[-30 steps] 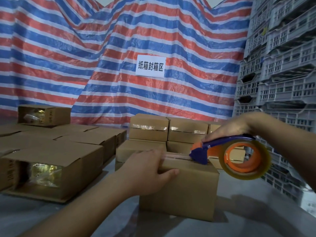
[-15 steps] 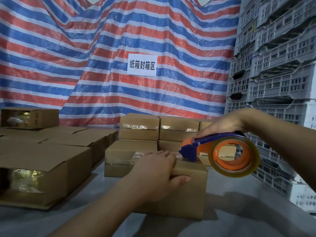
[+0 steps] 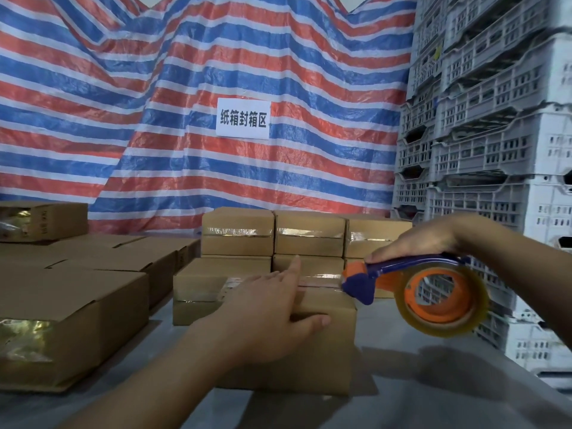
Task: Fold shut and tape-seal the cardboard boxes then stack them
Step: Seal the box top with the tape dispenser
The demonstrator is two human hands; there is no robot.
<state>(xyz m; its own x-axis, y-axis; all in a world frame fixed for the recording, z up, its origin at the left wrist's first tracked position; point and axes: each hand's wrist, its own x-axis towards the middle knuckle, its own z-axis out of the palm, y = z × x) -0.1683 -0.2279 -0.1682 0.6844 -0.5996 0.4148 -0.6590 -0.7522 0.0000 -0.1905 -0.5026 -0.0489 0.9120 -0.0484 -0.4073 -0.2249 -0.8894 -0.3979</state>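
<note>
Cardboard box (image 3: 322,345) on the bench (image 3: 433,376) now shows tape across its top: the left hand (image 3: 266,308) has slid flat along it, smoothing, while the right hand's (image 3: 414,243) grip stays curled on the tape dispenser (image 3: 414,292) at the box's right edge, seam nearly sealed.

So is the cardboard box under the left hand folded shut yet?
Shut: the brown cardboard box has its top flaps flat, the left hand lies on them, and tape runs along the seam.
</note>
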